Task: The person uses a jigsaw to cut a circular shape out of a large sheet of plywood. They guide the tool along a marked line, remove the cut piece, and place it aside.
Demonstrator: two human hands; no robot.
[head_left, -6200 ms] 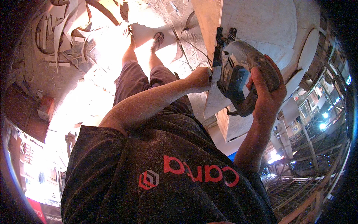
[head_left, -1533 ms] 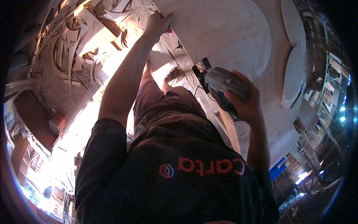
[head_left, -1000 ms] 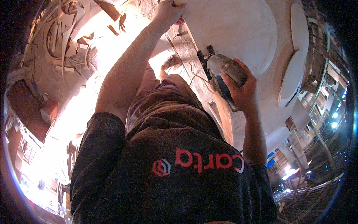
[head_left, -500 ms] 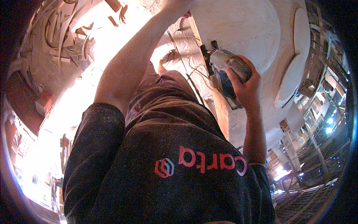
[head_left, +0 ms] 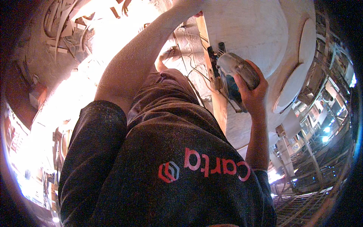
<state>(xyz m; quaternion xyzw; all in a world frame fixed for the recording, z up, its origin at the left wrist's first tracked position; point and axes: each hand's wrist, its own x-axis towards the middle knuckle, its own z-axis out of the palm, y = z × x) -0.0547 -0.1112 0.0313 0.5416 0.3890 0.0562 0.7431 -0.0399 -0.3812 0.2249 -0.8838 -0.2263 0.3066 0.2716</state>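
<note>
Gripping jigsaw point(head_left: 232, 73), right hand point(head_left: 251, 89)

A single head-worn fisheye camera looks steeply down the person's own dark shirt point(head_left: 170, 166), very close below, toward the round pale panel point(head_left: 245, 34) ahead. The right hand point(head_left: 251, 90) sits near the frame's centre-right; straight edges bow toward the dark rim.

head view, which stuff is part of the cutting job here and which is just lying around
In use:
- power saw, gripped in the right hand
- pale round board, steadied at its top edge by the left hand

Lying about:
- wood offcuts on the floor
- loose cord on the floor
- second round panel beside the board
</note>
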